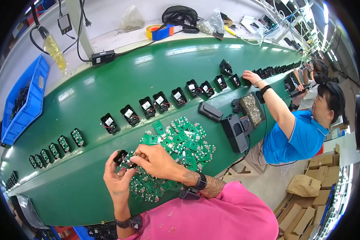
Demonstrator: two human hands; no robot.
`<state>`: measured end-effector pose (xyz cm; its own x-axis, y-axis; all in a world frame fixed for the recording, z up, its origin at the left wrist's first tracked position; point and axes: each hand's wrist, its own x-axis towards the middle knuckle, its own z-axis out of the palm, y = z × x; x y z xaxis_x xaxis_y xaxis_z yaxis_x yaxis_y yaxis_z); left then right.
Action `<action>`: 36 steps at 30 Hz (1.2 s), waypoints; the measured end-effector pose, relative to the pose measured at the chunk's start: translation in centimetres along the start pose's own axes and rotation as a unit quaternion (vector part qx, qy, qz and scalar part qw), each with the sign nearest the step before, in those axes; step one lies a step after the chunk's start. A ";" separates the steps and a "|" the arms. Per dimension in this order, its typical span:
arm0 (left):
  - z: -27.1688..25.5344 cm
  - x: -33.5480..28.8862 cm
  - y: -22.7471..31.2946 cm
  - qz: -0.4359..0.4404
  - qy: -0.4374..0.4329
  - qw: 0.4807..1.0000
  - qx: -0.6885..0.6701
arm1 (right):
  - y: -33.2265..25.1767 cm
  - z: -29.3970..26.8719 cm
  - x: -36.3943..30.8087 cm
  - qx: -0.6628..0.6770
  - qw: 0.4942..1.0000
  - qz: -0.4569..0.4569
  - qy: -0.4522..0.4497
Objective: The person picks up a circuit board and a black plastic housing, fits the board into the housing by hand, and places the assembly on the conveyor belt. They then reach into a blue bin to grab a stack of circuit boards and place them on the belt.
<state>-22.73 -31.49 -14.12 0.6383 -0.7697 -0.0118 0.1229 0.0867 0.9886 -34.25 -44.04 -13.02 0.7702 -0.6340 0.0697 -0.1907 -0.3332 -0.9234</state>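
My left hand (117,180) holds a small black plastic housing (120,156) with a green circuit board at its fingertips. My right hand (156,160) pinches the same board and housing from the right, pressing on it. Both hands hover over a heap of small green circuit boards (180,140) lying on the green conveyor belt (108,88). A row of black housings with boards fitted (148,107) runs along the belt beyond the heap.
A co-worker in a blue shirt (300,136) reaches onto the belt at the right. A blue bin (26,100) sits at the left edge. A tray of small metal parts (252,107) and black devices (236,132) stand right of the heap. Cardboard boxes (308,188) lie on the floor.
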 end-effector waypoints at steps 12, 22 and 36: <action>0.1 -0.3 -1.0 -0.016 0.021 0.999 0.019 | 0.9 0.5 -0.2 0.045 0.993 -0.093 0.051; 0.3 0.2 -1.9 0.099 0.070 0.969 0.215 | 0.1 0.6 -0.3 0.019 0.994 -0.089 -0.066; -0.5 0.8 0.0 -0.053 -0.004 0.999 0.010 | 0.4 1.4 0.4 -0.086 0.996 -0.032 0.020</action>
<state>-21.88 -31.78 -14.16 0.6169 -0.7785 -0.1154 0.1743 -0.0078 0.9847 -33.14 -43.48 -13.85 0.7597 -0.6337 0.1455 -0.2458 -0.4871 -0.8381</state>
